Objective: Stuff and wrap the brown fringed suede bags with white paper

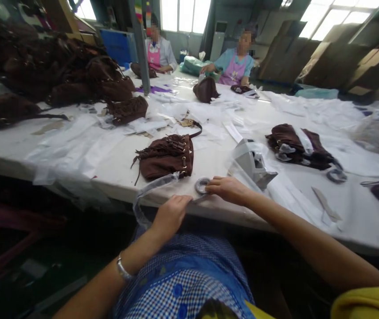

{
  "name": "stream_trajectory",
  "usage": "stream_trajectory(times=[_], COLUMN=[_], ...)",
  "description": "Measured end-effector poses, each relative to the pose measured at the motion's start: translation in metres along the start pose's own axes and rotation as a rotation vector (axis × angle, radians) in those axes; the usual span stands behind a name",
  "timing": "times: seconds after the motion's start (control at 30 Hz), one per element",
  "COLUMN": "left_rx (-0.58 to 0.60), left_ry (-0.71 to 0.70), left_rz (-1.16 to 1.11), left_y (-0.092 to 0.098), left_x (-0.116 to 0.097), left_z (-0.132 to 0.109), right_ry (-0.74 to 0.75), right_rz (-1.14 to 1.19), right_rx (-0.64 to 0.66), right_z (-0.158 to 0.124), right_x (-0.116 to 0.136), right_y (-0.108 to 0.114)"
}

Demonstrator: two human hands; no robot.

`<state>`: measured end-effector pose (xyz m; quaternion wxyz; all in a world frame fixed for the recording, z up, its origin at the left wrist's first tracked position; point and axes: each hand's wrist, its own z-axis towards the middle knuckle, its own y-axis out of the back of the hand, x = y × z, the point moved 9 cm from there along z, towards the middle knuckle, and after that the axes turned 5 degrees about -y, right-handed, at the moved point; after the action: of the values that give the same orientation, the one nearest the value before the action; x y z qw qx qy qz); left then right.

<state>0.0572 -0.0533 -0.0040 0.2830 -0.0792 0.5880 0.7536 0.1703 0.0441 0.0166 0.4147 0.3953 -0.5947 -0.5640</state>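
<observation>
Blue-checked apron [182, 283] fills the bottom of the frame, and just above it both hands work at the near edge of the white surface [209, 161]. The left hand [171, 215] has its fingers closed in a pinch on one end of a clear strip [152, 188], tape by the look of it, which loops off to the left. The right hand [227, 188] lies flat, fingers curled with their tips on a small grey tape roll [202, 185] at centre frame. This looks like the drawing-out of a length from the roll. A further pull would call for the roll pinned firmly and the strip kept from folding on itself. Just beyond lies a brown fringed bag [167, 157], with a grey dispenser [254, 164] under clear film to its right. More brown bags [59, 71] are heaped at upper left, paper litters the middle, two co-workers [237, 60] sit at the far side, and flattened cardboard [335, 57] leans at upper right below bright windows.
</observation>
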Motion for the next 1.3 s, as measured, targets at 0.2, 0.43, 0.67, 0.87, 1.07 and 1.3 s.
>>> stream_trajectory(times=[0.2,0.43,0.67,0.87,1.07,1.3], left_rx=[0.203,0.021,0.154,0.074,0.054,0.035], left_ry=[0.12,0.024,-0.068,-0.16,-0.242,-0.359], left_rz=[-0.008,0.321,0.342,0.405,0.396,0.274], left_y=[0.016,0.145,0.069,0.086,0.115,0.117], left_x=[0.047,0.088,0.106,0.17,0.156,0.132], left_z=[-0.07,-0.046,0.032,0.104,0.122,0.023], right_ry=[-0.015,-0.041,-0.042,-0.053,-0.013,-0.042], right_rz=[0.005,0.024,0.031,0.012,0.001,0.051], right_rx=[0.017,-0.021,-0.093,-0.084,-0.057,-0.052], right_z=[-0.012,-0.009,-0.01,0.003,0.023,0.009], right_x=[-0.012,-0.012,-0.009,-0.01,-0.009,-0.019], right_y=[0.004,0.005,0.005,0.004,-0.001,0.003])
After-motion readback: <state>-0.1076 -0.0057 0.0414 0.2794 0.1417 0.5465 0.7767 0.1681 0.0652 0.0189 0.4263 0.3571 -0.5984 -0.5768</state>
